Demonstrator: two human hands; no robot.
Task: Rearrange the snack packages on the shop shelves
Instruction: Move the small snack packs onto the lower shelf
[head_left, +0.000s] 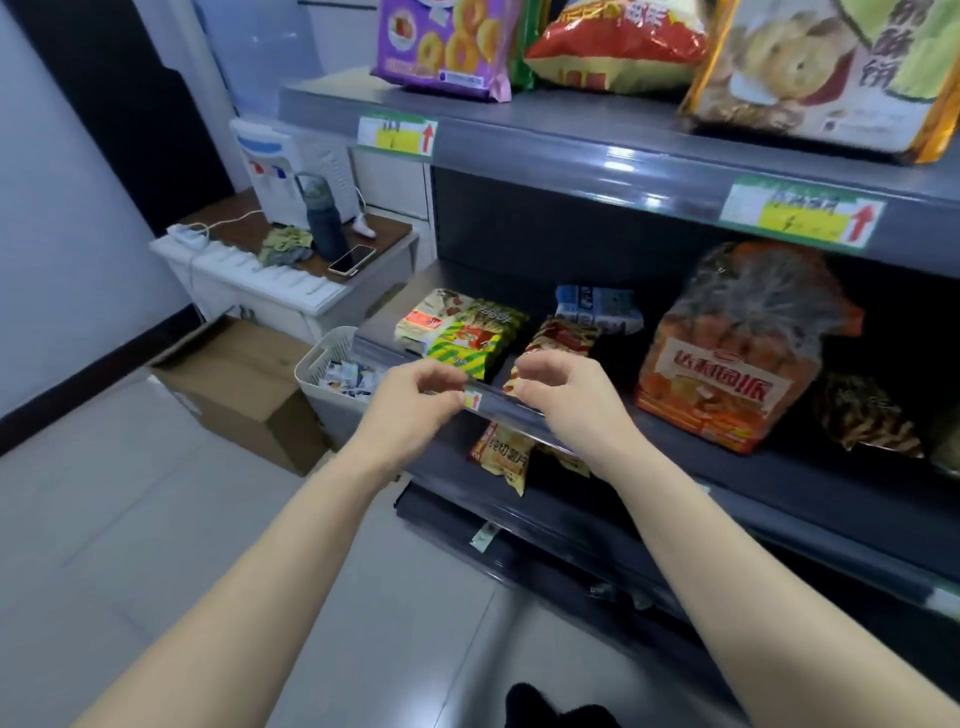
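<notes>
On the middle shelf (810, 470) lie a cream pack (423, 319), a green-yellow striped pack (467, 338), a blue-white pack (597, 306) and a red snack packet (558, 332). My left hand (415, 402) pinches the clear price strip (506, 410) at the shelf's front edge, beside a small arrow label (474, 400). My right hand (569, 397) curls its fingers onto the front edge of the red snack packet. Further right stand a large orange bread bag (727, 369) and a dark striped pack (862, 415). One shelf down, a yellow chips bag (501, 454) pokes out.
The top shelf holds a purple ring-snack bag (447, 47), a red-yellow bag (618, 47) and a cookie bag (831, 73). To the left are a white basket (322, 358), a cardboard box (244, 395), and a side table with a water dispenser (280, 166), bottle (324, 218) and phone (352, 260).
</notes>
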